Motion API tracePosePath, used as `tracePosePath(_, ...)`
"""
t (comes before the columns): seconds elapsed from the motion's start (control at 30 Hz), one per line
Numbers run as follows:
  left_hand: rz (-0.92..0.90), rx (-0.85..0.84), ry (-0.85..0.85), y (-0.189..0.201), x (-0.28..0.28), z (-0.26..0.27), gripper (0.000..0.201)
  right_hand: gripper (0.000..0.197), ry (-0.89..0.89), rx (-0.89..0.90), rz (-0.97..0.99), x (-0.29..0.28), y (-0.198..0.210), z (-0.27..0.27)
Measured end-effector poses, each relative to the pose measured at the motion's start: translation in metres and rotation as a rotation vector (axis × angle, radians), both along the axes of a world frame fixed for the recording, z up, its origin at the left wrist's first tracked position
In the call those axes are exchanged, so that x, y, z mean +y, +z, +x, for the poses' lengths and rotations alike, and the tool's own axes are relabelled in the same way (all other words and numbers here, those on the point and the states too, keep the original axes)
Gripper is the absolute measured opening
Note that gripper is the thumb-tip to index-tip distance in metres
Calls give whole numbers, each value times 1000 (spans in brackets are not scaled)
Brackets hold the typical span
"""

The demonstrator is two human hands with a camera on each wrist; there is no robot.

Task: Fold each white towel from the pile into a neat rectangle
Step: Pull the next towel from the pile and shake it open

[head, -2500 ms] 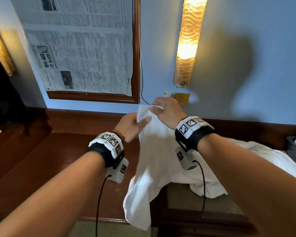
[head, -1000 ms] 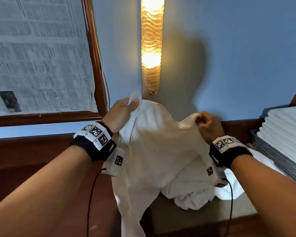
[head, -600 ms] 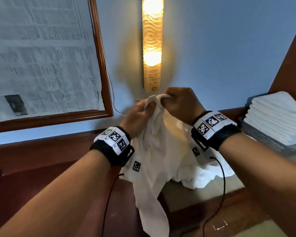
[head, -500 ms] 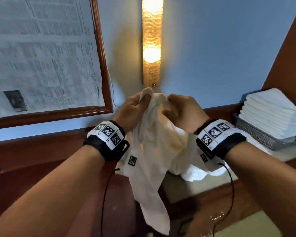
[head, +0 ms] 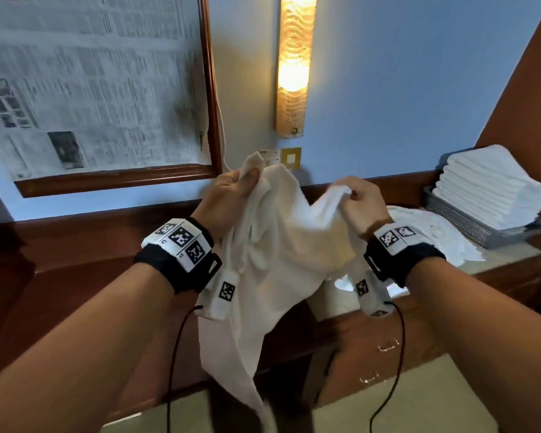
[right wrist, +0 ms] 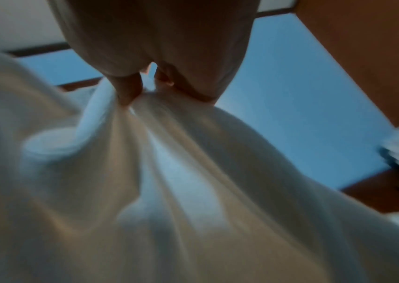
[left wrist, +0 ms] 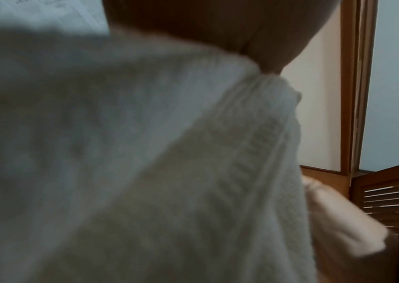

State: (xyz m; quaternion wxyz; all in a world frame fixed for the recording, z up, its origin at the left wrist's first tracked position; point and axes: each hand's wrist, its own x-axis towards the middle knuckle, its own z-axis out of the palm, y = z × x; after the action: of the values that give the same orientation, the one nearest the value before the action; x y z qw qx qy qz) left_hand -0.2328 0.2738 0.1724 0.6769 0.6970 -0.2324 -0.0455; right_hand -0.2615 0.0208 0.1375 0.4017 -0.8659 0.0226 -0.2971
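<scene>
A white towel (head: 278, 245) hangs in the air between my hands, its lower part drooping past the desk's front edge. My left hand (head: 231, 192) pinches one upper corner, which sticks up above the thumb. My right hand (head: 356, 201) pinches the top edge a little lower and to the right. The left wrist view is filled by the towel (left wrist: 145, 172) and its woven border, under my left hand (left wrist: 261, 63). In the right wrist view the fingers (right wrist: 130, 90) of my right hand (right wrist: 145, 92) gather bunched towel cloth (right wrist: 193, 191). A pile of unfolded white towels (head: 431, 232) lies on the desk behind my right wrist.
A grey basket (head: 469, 220) at the right holds a stack of folded white towels (head: 487, 185). A lit wall lamp (head: 294, 64) and a framed newspaper sheet (head: 91, 82) hang on the blue wall. The dark wooden desk (head: 75, 276) runs along the wall, with drawers (head: 384, 348) below.
My hands have drawn apart along the towel's top edge, the right one sliding to the right and down. The towel has spread wider between them.
</scene>
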Motion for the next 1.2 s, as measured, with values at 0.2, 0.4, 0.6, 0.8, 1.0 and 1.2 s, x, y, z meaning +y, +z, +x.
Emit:
tracePosePath(0.2,-86,58,-114,3,-34,-27,55,41,111,-26,-255,46,61,-8)
tracePosePath(0.4,-63,-28,26,17,-43,-20,46,36,141,86,-322,28,49,-33)
tracePosePath(0.6,74,-150,152,33,-30,-12,46,24,116,270,-254,-13,-34,-18)
tracePosePath(0.8,97,-74,329,15,30,3,50,14,60,370,-66,-37,-69,5)
tracePosePath(1.0,19,73,232,-11,55,-24,60,27,461,103,-108,66,4,23)
tracePosePath(1.2,43,15,245,-11,69,-56,44,47,527,-43,-99,143,56,-6)
